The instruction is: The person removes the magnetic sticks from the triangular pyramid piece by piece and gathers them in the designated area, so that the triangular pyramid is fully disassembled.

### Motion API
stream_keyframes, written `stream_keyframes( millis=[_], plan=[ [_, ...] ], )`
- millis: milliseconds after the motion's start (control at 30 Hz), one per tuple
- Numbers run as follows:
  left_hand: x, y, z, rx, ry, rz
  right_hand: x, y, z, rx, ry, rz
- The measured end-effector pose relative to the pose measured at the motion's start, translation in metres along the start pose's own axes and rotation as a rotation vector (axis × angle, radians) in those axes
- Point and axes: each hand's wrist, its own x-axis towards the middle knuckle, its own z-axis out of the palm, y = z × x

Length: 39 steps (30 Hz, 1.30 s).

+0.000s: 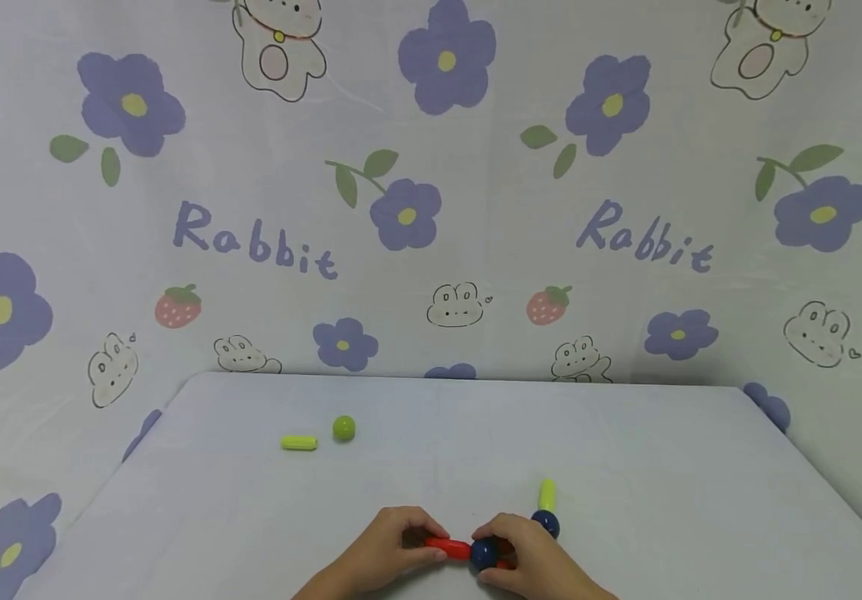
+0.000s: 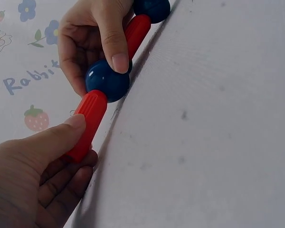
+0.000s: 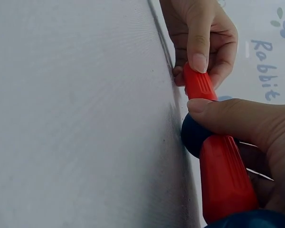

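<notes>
My left hand (image 1: 393,542) pinches a ribbed red toy rod (image 2: 91,123) between thumb and fingers. The rod's far end meets a dark blue ball (image 1: 484,554), which my right hand (image 1: 532,554) grips with its thumb on top. From the other side of that ball a second red rod (image 3: 228,180) runs under the right hand to another blue ball (image 1: 546,523). In the head view a yellow-green rod (image 1: 547,494) points away from this second ball, beyond the right hand. Part of the second red rod is hidden by the right hand.
Farther back on the white table (image 1: 213,508), to the left, lie a yellow-green rod (image 1: 299,443) and a green ball (image 1: 344,428), a small gap between them. A curtain (image 1: 506,200) printed with flowers and rabbits hangs behind the table.
</notes>
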Motion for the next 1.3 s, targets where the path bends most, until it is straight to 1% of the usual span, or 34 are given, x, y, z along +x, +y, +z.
stream_keyframes(
  millis=[100, 333, 433, 467, 567, 633, 700, 800, 967, 1033, 1100, 1300],
  plan=[
    [0.000, 0.000, -0.002, 0.004, -0.015, 0.007, 0.000, -0.001, 0.000, 0.009, -0.003, 0.006],
    [0.001, -0.005, -0.008, 0.024, -0.059, 0.068, 0.001, -0.001, 0.000, 0.037, -0.015, -0.001],
    [0.003, -0.007, -0.013, 0.016, -0.084, 0.058, 0.001, -0.002, -0.001, 0.050, -0.023, -0.015],
    [0.003, -0.008, -0.016, 0.015, -0.080, 0.044, 0.001, -0.002, -0.001, 0.047, -0.022, -0.019],
    [0.000, -0.015, -0.030, 0.034, -0.026, 0.003, -0.001, 0.000, -0.005, 0.026, -0.004, -0.015],
    [-0.006, -0.021, -0.042, 0.039, 0.023, -0.028, -0.003, 0.003, -0.007, 0.017, 0.005, -0.012],
    [-0.010, -0.026, -0.050, 0.030, 0.060, -0.041, -0.004, 0.006, -0.007, 0.023, 0.012, -0.004],
    [-0.012, -0.030, -0.054, 0.011, 0.065, -0.045, -0.004, 0.008, -0.008, 0.029, 0.011, -0.008],
    [-0.009, -0.029, -0.053, 0.055, 0.069, -0.022, -0.003, 0.009, -0.009, -0.008, 0.022, -0.047],
    [-0.009, -0.029, -0.056, 0.086, 0.083, -0.012, -0.003, 0.009, -0.009, -0.022, 0.029, -0.064],
    [-0.010, -0.030, -0.059, 0.096, 0.100, -0.015, -0.003, 0.011, -0.009, -0.022, 0.034, -0.076],
    [-0.016, -0.035, -0.072, 0.108, 0.168, -0.047, -0.003, 0.013, -0.010, -0.003, 0.034, -0.092]
  ],
)
